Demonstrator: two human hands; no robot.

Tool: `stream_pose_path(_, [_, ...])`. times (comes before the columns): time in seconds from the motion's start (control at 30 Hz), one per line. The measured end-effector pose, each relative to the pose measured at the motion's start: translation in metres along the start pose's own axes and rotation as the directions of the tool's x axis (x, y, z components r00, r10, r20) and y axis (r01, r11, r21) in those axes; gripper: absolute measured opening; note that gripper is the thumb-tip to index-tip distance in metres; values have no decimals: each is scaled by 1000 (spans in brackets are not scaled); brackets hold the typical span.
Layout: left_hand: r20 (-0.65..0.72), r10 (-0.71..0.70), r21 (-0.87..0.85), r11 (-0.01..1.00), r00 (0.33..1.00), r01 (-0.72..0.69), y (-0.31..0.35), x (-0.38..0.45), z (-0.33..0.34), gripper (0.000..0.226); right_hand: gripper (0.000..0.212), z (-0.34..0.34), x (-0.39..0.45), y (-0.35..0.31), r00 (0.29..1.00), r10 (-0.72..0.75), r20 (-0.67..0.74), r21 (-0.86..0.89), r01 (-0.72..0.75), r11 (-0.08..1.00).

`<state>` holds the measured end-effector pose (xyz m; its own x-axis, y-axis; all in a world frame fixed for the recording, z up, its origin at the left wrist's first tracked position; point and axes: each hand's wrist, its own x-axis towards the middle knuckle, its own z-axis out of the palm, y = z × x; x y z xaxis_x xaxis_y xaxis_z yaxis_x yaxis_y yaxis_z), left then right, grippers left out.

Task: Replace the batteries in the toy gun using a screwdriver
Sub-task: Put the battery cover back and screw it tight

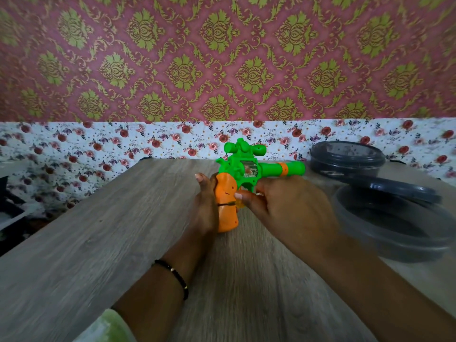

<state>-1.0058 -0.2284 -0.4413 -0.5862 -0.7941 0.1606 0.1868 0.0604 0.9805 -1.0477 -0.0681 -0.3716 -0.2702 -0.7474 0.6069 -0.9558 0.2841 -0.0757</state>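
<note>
Here we are at the wooden worktop (98,230), and the toy gun (246,171) is up off the surface near the middle, barrel pointing toward the right edge, green body on top and orange grip hanging down. The left hand (206,206) holds the back of that orange grip, fingers wrapped behind it with a fingertip showing at the top. The right hand (283,206) comes in from the other side, and it pinches a small screwdriver (232,204) with a yellowish handle, its dark tip laid against the side of the grip, about where a battery cover would sit. The picture is a little smeared, so I can't tell whether the tip sits in a screw head. To my eye this is early going: the grip looks closed, no cover off, no batteries anywhere in sight, old or new. Loosening the screw, lifting the cover, swapping the cells and closing up all appear to lie ahead. Over by the right edge sit two dark round tubs, the far tub (345,159) toward the back corner and the near tub (394,225) with a lid (394,188) resting askew on its rim.
</note>
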Motion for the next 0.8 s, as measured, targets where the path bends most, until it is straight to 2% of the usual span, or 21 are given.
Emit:
stream_pose_path(0.07, [3, -9, -11, 1000, 1000, 9, 0, 0, 0, 59, 44, 0, -1, 2, 1000, 14, 8, -9, -14, 1000])
stream_pose_path(0.2, [-5, -13, -24, 1000, 1000, 13, 1, -3, 1, 89, 24, -4, 1, 7, 995, -43, 86, 168, 28, 985])
stream_pose_path(0.3, [-18, 0, 3, 1000, 1000, 0, -5, 0, 2, 101, 18, -6, 2, 6, 992, -48, 115, 163, 28, 986])
stream_pose_path(0.37, [-29, -17, -4, 1000, 999, 17, -4, 0, 0, 96, 23, -4, 2, 7, 997, -22, 69, 129, 13, 992])
stream_pose_path(0.47, [-24, -35, -28, 999, 999, 34, 4, -5, 0, 74, 41, 0, 1, 6, 1000, 20, 1, 10, -20, 1000])
stream_pose_path(0.53, [-15, -31, -25, 999, 999, 31, 4, -5, 0, 64, 43, 2, 0, 5, 1000, 17, -9, 2, -17, 1000])
stream_pose_path(0.57, [-11, -25, -15, 1000, 1000, 25, 4, -5, 0, 65, 38, 3, 0, 5, 1000, 11, -2, 59, -11, 998])
stream_pose_path(0.63, [-9, -3, 6, 1000, 1000, 3, 4, -7, 0, 83, 21, 3, 0, 4, 999, -13, 46, 228, 3, 974])
stream_pose_path(0.7, [1, 21, 10, 1000, 1000, -21, -1, -4, -1, 98, 19, 3, 2, 4, 996, -46, 77, 301, 21, 954])
stream_pose_path(0.73, [4, 23, 10, 1000, 1000, -23, -1, -4, -1, 98, 18, 3, 3, 4, 997, -44, 55, 298, 25, 954])
stream_pose_path(0.8, [-2, 10, 8, 1000, 1000, -9, 1, -3, -2, 83, 23, 4, 3, 2, 999, 20, -32, 282, -10, 959])
